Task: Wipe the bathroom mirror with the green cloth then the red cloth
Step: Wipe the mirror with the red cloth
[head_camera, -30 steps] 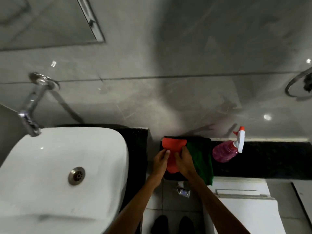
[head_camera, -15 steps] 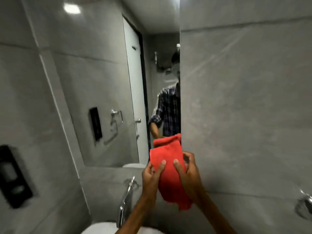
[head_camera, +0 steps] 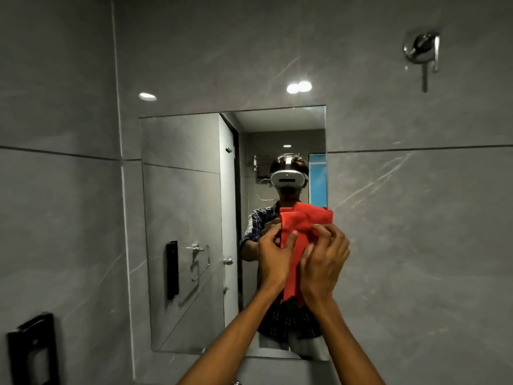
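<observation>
**Entry: red-cloth wipe, cloth being readied in front of mirror**

**Mirror** — one. Wall-mounted rectangular pane, upright on grey tile. It is the work surface, and no cloth touches it yet as far as can be told.

**Hands** — two. Left hand pinches the left edge of the cloth between thumb and fingers. Right hand has its fingers curled around the cloth's right side, thumb against the fabric. Both are closed on the same item, raised before the lower right part of the pane.

**Red cloth** — one. Bunched at the top, with a tail hanging down between the two palms.

**Green cloth** — none in view.

**Wall fittings** — one chrome valve handle upper right; one black fixture lower left.

**Handling note (judgement):** fold the cloth into a flat pad, tuck in the hanging tail, then lay it flat and wipe in overlapping passes from the top edge downward, covering the corners.
</observation>
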